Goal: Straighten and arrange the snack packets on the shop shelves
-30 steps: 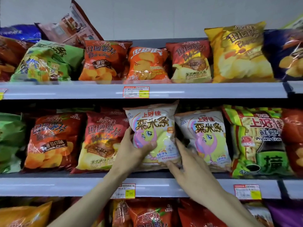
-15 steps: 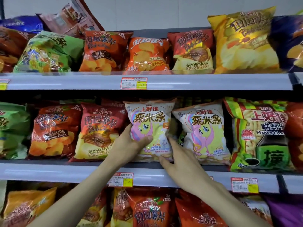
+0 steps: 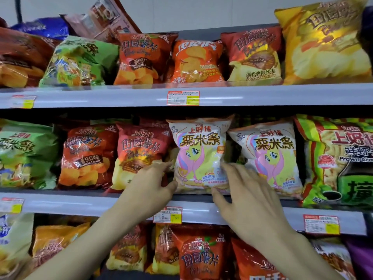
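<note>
**Middle shelf** (image 3: pixel 80 205): one row of packets standing on their bottom edges, faces out.

**Work piece:** the pale pony packet (image 3: pixel 199 154), mid-row on this shelf. It is upright with a slight lean. The red potato-chip packet (image 3: pixel 139 154) is close on its left and the twin pony packet (image 3: pixel 268 156) just beside it on the right.

**Handling (judged):**
- It is an air-puffed film bag, very light and soft.
- The glossy skin will slide under a flat palm.
- The contents are probably brittle, so squeezing the belly would crush them.
- It will not stand by its own stiffness. It needs its bottom seam flat on the shelf and a neighbour on each side.

**Where to hold (judged):** take the two side edges low down, or the crimped top seam. Keep off the bulging centre.

**Right hand** (image 3: pixel 248 199): spread, fingers straight. The fingertips (image 3: pixel 225 167) touch the packet's lower right face and the thumb lies near its bottom edge. This is a steadying touch, not a grip.

**Left hand** (image 3: pixel 151 186): at the packet's lower left edge, thumb touching the corner. Your fingers curl loosely toward the gap beside the red packet. The picture is too blurred there to tell whether they pinch the edge.

**Next (judged):** square the base from both sides with light pressure only.

**Risk (judged):** the packet could tip forward over the rail above the price tag (image 3: pixel 167 215).
</note>
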Motion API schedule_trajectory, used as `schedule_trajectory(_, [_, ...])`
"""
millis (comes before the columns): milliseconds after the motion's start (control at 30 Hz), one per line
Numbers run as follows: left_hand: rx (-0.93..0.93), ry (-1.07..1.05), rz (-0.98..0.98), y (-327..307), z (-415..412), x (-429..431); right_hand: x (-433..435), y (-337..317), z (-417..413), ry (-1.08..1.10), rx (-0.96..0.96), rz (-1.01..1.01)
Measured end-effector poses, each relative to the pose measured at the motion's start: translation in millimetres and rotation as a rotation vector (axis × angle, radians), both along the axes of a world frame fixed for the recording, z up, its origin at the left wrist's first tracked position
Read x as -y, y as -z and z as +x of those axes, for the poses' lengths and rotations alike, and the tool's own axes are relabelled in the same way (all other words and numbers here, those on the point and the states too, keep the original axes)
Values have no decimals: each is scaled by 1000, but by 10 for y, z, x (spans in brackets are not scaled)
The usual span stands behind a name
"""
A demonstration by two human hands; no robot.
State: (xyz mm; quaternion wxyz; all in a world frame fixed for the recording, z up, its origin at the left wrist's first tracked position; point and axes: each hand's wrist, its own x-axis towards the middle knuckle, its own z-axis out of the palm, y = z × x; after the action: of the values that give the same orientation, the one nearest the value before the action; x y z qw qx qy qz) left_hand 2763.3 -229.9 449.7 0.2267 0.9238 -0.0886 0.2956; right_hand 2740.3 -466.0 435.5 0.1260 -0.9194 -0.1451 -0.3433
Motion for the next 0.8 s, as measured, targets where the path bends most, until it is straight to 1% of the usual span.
schedule_trajectory(67, [-4, -15, 3, 19, -102, -106, -129, -49, -117, -14, 91, 30])
schedule_trajectory(167, [-64, -45, 32, 36, -260, -382, -495, -140, -282, -90, 60, 13])
schedule_trajectory(300, [-166, -72, 125, 25, -502, -973, -1154, -193, -397, -139, -129, -108])
schedule_trajectory(367, [-161, -102, 139, 5, -634, -1323, -1516, -210, -436, -157, -222, -146])
schedule_trajectory(467, [-187, -141, 180, 2, -799, -1868, -2048, -225, -463, -196, -297, -176])
schedule_trajectory(633, [-214, -230, 162, 12, -1035, -2740, -2866, -272, -418, -232, -314, -189])
schedule_trajectory(800, [-244, -310, 125, 66, -1162, -3389, -3393, -246, -309, -207, -264, -162])
